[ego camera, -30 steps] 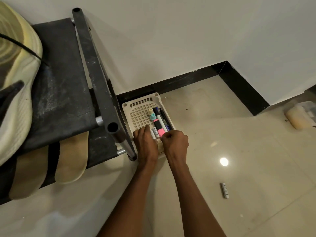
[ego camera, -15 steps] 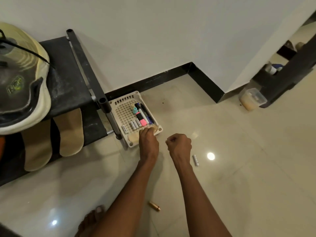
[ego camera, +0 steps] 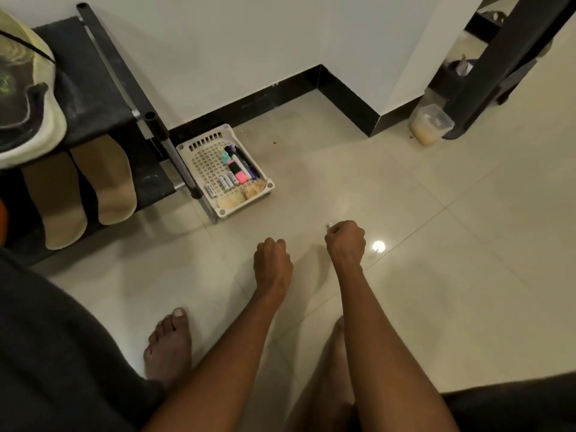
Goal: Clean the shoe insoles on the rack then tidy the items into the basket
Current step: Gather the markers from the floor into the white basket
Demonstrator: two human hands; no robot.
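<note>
Both hands had drawn back from the basket since half a second earlier, and the view had widened to take in the person's bare feet. At centre frame the left hand (ego camera: 272,261) hung over the floor with its fingers loosely curled and nothing visible in them. To its right, the right hand (ego camera: 345,243) was curled around a small silvery object (ego camera: 328,226), only the tip of which showed at the knuckles; what it was could not be told.

Well above the hands, left of centre, the white perforated plastic basket (ego camera: 199,149) sat on the glossy beige floor tiles (ego camera: 436,229), touching the leg of the black metal shoe rack (ego camera: 93,95). Inside it lay a pink highlighter (ego camera: 240,177), a mint-green capped marker (ego camera: 226,156), dark pens (ego camera: 247,165), a row of small white batteries (ego camera: 227,181) and two tan crumpled sponges (ego camera: 243,196) along its near edge.

At mid-left, two tan foam insoles (ego camera: 84,188) lay side by side on the rack's lower shelf, with a cream-soled shoe (ego camera: 31,98) on the shelf above, in the upper left corner.

Near the upper right, a clear plastic container (ego camera: 431,124) with pale contents stood by a dark furniture leg (ego camera: 498,63). Bright lamp glare (ego camera: 378,245) reflected off the tiles just right of the right hand.
</note>
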